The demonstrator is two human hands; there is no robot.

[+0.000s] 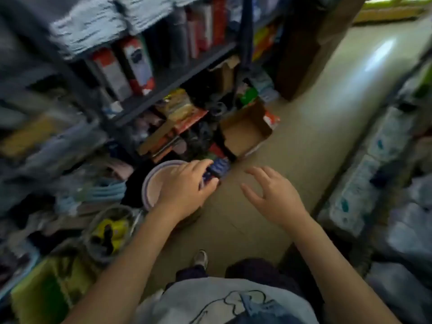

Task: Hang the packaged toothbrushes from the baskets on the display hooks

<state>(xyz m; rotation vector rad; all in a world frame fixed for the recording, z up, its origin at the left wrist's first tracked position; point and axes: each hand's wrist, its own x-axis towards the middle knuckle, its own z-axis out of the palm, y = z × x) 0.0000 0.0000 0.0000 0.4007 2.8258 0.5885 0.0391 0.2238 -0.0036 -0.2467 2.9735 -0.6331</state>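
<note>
One blurred blue pack point(216, 170) (contents unreadable) in left hand point(184, 187).

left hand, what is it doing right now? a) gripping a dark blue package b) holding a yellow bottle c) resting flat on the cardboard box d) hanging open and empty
a: the left hand has its fingers curled round a dark blue package, while the right hand is spread open and empty.

place: we stand in a small shop aisle | evidence: we see dark metal shelving point(177, 76) crowded with boxed goods point(138, 64), an open cardboard carton point(245, 132) on the tiled floor point(311, 118), stacked packaged stock point(364, 174) along the right.
</note>
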